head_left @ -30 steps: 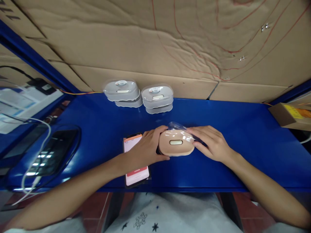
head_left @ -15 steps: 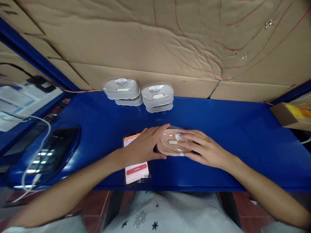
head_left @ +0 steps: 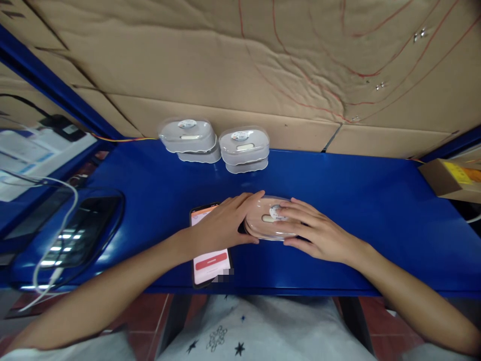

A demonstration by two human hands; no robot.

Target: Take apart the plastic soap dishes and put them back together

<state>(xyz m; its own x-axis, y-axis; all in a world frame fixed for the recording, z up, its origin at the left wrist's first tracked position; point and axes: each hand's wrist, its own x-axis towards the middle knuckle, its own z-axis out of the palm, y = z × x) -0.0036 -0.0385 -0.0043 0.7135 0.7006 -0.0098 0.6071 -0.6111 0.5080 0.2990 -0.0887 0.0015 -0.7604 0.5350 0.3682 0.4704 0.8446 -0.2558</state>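
Note:
A pink oval box (head_left: 259, 223) with a glossy clear cover, a round label and a pale oblong mark sits on the blue table in front of me. My left hand (head_left: 233, 220) is closed round its left end, thumb and fingers apart on either side of it. From the right, my right hand (head_left: 317, 230) grips the other end, some fingers lying over the cover and label. Partly beneath my left hand and wrist lies a lit smartphone (head_left: 210, 276) with a red button on its screen.
At the back stand two stacks of grey oval boxes with clear covers, a left stack (head_left: 190, 138) and a right stack (head_left: 246, 145). A dark device with a glossy screen (head_left: 80, 230) and cables is at left. A cardboard box (head_left: 447, 180) is at the right edge; cardboard (head_left: 210, 65) lines the back.
The pink box has turned or tilted slightly between my hands. My right-hand fingers have shifted a little on its cover; both hands still hold it.

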